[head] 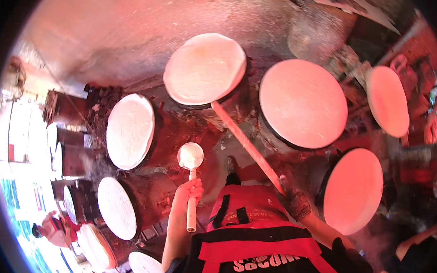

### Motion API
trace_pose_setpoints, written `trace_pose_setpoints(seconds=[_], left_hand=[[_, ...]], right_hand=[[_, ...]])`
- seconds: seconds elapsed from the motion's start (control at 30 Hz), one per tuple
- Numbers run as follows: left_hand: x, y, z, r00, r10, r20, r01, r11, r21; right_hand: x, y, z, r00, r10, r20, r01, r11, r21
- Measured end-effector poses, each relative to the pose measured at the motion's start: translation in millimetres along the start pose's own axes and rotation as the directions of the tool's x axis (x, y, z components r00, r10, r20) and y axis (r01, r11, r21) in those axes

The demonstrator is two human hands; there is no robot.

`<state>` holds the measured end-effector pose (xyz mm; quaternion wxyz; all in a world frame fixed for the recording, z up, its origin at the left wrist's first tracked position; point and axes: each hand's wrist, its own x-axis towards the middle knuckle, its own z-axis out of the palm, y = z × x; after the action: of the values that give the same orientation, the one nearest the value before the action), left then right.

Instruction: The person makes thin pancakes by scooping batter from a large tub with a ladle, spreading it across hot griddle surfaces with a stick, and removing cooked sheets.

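Observation:
My left hand (pixel 190 190) is closed around the pale handle of a round-bowled ladle (pixel 190 155), its bowl pointing away from me. In my right hand (pixel 295 203), which wears a dark patterned glove, is a long wooden stick (pixel 245 144). Its far end meets the near rim of a large round griddle (pixel 204 68) straight ahead. A pale, thin layer covers that griddle, uneven at its edge. Right of the stick is another pale-topped round griddle (pixel 303 104). To the left of the ladle, a third griddle (pixel 130 131) has a whitish surface.
More round griddles curve around me, including one near my right arm (pixel 353 191) and one at left (pixel 117 208). A co-worker (pixel 54 230) in a red apron is at far left. A stained wall (pixel 131 33) rises behind; dark rubble (pixel 104 105) lies near its foot.

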<state>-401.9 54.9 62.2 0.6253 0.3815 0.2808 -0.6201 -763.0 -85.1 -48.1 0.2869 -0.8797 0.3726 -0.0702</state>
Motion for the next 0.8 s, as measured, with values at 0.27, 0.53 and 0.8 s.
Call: trace_pose_setpoints(seconds=[0.27, 0.53, 0.8], left_hand=[[-11.8, 87.5, -29.6, 0.937, 0.350, 0.009, -0.350, 0.936, 0.047], [-13.6, 168.5, -23.4, 0.914, 0.404, 0.044, -0.405, 0.914, 0.015], [10.0, 204.8, 4.3, 0.925, 0.371, 0.088, -0.375, 0.926, 0.040]], right_hand=[[320.6, -162.1, 16.9, 0.951, -0.268, -0.151, 0.280, 0.958, 0.063], [474.0, -261.0, 78.3, 0.955, -0.285, 0.083, 0.295, 0.880, -0.373], [564.7, -179.8, -105.9, 0.878, -0.135, -0.459, 0.132, 0.990, -0.040]])
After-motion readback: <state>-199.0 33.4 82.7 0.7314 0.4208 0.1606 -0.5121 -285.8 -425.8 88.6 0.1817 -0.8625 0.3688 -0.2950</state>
